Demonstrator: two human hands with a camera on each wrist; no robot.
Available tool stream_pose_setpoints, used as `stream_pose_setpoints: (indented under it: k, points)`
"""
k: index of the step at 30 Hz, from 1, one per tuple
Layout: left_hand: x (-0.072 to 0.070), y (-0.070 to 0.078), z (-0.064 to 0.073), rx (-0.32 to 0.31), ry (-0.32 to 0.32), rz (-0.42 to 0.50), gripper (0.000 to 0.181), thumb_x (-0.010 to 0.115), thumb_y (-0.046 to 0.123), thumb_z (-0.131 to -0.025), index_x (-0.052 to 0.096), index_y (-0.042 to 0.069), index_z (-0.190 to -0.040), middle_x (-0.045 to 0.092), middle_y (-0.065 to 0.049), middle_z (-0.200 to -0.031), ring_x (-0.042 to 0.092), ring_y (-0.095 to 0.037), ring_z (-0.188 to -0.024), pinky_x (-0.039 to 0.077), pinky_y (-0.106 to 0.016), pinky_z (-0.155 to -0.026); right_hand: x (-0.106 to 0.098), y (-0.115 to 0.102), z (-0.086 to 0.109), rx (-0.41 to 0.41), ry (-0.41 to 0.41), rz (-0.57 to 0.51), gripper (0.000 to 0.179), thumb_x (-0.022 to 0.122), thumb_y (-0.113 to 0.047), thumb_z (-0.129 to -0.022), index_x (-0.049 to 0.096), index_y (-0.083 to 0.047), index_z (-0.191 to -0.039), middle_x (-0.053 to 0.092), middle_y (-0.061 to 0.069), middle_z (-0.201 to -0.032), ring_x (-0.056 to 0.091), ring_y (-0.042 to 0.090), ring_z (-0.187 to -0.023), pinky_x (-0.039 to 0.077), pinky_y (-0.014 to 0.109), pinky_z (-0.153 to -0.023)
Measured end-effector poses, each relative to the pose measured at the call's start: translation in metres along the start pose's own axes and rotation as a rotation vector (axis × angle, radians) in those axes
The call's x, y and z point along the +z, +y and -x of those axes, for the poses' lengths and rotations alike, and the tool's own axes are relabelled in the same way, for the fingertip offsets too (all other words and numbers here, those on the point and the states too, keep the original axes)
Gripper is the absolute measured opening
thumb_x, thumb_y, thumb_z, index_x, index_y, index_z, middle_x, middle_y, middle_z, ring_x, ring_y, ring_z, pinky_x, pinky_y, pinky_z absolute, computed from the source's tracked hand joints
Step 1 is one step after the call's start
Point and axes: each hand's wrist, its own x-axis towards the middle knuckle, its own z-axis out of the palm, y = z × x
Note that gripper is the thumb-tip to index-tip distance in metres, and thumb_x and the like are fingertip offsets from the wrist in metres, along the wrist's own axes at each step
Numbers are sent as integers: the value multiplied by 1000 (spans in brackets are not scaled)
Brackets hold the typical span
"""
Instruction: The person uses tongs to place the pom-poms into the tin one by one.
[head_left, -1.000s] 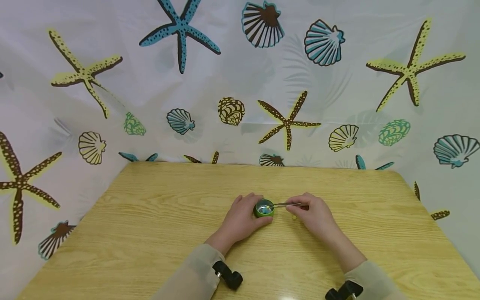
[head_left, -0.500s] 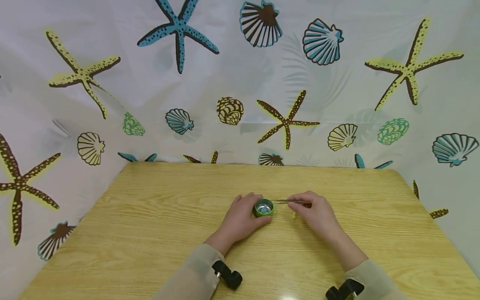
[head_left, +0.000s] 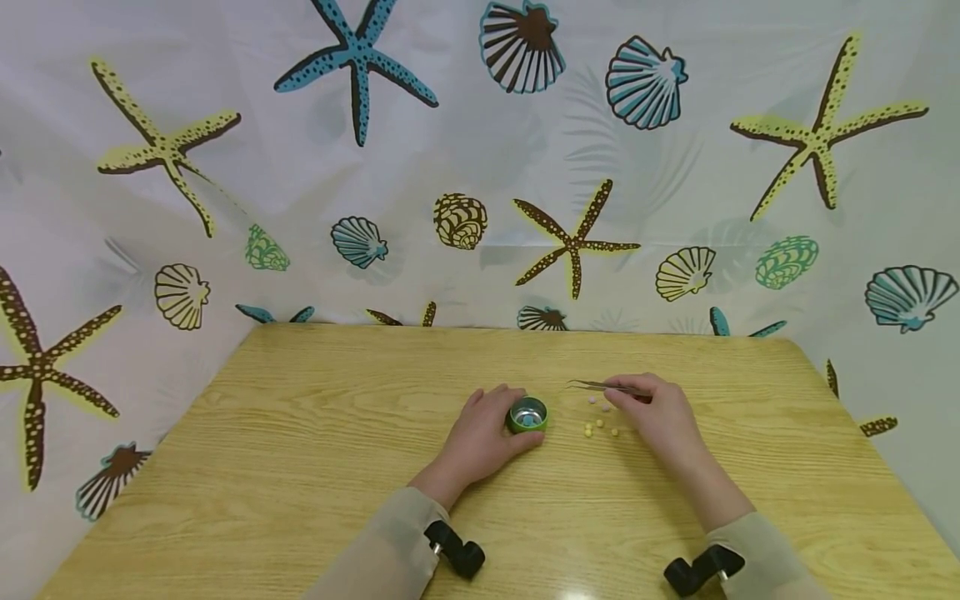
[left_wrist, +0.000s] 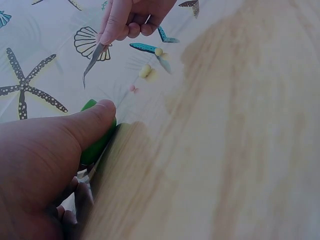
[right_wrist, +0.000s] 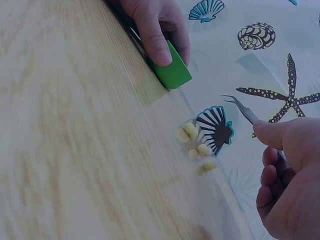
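Note:
In the head view my left hand [head_left: 487, 433] holds a small green cup [head_left: 543, 426] with a shiny metal inside, its thumb and fingers around the wall. A blue thing [head_left: 528, 421] lies at the cup's bottom, too small to identify. To the right, my right hand [head_left: 663, 417] pinches metal tweezers [right_wrist: 245, 111] with bent tips. Those tips stand slightly apart above the table, nothing between them. Below the tweezers lie several small yellow pieces [head_left: 600, 423] and two pink pieces [head_left: 592, 400]. From the left wrist, the cup [left_wrist: 100, 148] shows partly behind the thumb.
The wooden table [head_left: 337, 433] reaches back to a white cloth [head_left: 420, 275] printed with starfish and shells, which also hangs along both sides. A black wrist mount [head_left: 456, 550] sits on the left sleeve, and another mount [head_left: 703, 570] on the right.
The tweezers had their tips in the cup beside a yellow bit; they have drawn out and moved right and farther back, uncovering the small pieces. My left hand keeps its hold on the cup.

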Motion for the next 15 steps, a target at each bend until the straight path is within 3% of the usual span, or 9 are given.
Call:
stream_pose_setpoints:
  k: [5, 15]
  points:
    - [1, 0, 0, 0, -2, -5, 71, 85, 41, -100, 59, 5, -156, 62, -13, -157, 43, -36, -158, 16, -56, -136, -8, 12, -3, 24, 25, -15, 32, 74, -29, -110, 80, -9, -135, 72, 15, -139, 67, 33, -125, 57, 48, -102]
    - [0, 0, -1, -2, -4, -6, 71, 85, 41, -100, 60, 4, -155, 62, -13, -157, 42, -37, -158, 16, -55, -136, -21, 27, -8, 71, 43, -4, 37, 76, -30, -109, 78, -6, -137, 72, 18, -141, 66, 35, -129, 55, 47, -105]
